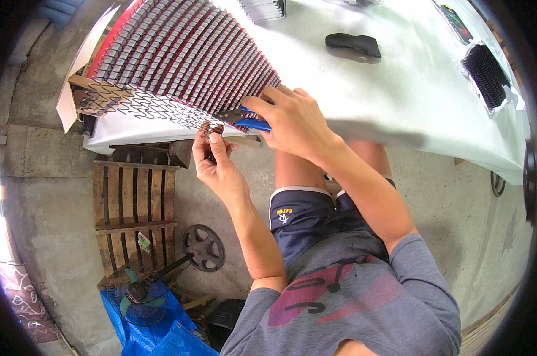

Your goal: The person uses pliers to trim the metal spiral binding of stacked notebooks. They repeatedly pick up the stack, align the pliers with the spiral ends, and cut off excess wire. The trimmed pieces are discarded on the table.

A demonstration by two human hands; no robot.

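Note:
My right hand (298, 121) is closed around blue-handled pliers (253, 125). Their dark jaws point left, at the near edge of a large slanted panel (179, 50). That panel carries dense rows of small grey metal pieces with red strips between them. Bare zigzag wires (161, 110) stick out along its lower edge. Just below the plier jaws, my left hand (221, 172) pinches small brownish metal pieces (211, 128), too small to name. More dark material shows inside its curled fingers, partly hidden.
A white-covered table (411, 101) bears a black cloth-like item (352, 45) and a black bristly piece (485, 74) in white wrapping. Cardboard (81, 65) stands at the panel's left. Below are a wooden pallet (135, 227), a fan (139, 296), a blue tarp (167, 338) and a black wheel (203, 248).

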